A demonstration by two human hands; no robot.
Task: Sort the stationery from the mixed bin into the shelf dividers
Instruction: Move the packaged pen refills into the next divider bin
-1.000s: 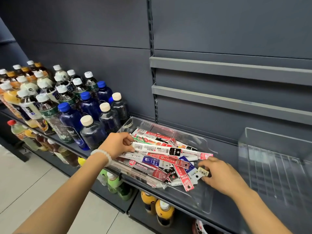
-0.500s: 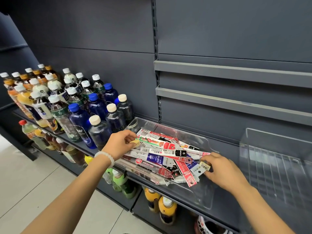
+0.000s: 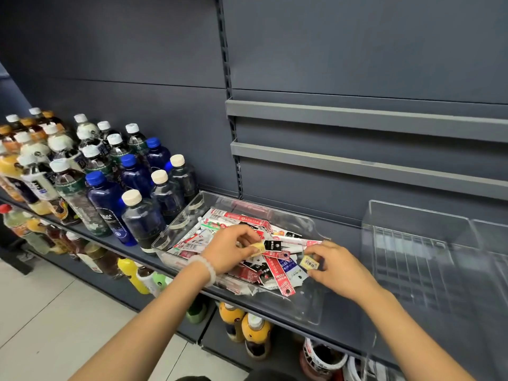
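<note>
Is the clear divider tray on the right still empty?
Empty, as far as visible: through the clear divider tray only the shelf shows; all packets remain in the mixed bin.

Left hand [image 3: 231, 250] now mid-bin [image 3: 308, 312]

The bin [image 3: 310, 312] near the shelf's front edge is clear glossy plastic, smooth and reflective. The packets [image 3: 247, 244] heaped in it look like shiny printed plastic film and card. The divider tray [image 3: 417, 224] toward the shelf's right end is the same clear plastic. The shelf [image 3: 338, 336] and back panel [image 3: 357, 50] are matt grey painted metal. The bottles [image 3: 143, 218] are glossy plastic. The floor tiles [image 3: 41, 312] look smooth and pale.
</note>
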